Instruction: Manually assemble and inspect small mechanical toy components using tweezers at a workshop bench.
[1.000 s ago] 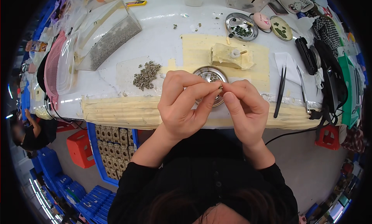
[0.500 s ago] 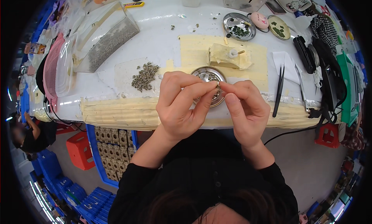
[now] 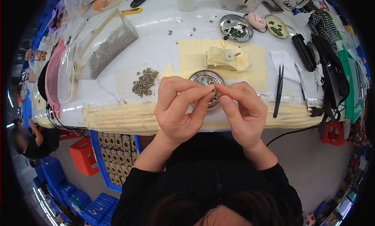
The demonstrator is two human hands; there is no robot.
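Note:
My left hand is closed, its thumb and forefinger pinching a tiny piece too small to name. From the other side my right hand meets it, fingers curled and forefinger tip at the same spot. Both hands hover over the near side of a round metal dish, which holds small pieces and is partly hidden by my fingers. A heap of small greyish-metallic parts lies left of my hands. Beyond the dish sits a tape-covered block with a small white cup and a stick in it.
Black tweezers and a slim metal tool lie at right. A clear box of grey granules tilts at left. Dishes with dark green pieces stand far right. Below the table edge, a blue tray holds block-like parts.
Both hands stay together over the dish, fingertips still meeting at the tiny piece. The whole view has shifted slightly; nothing on the table has visibly been moved.

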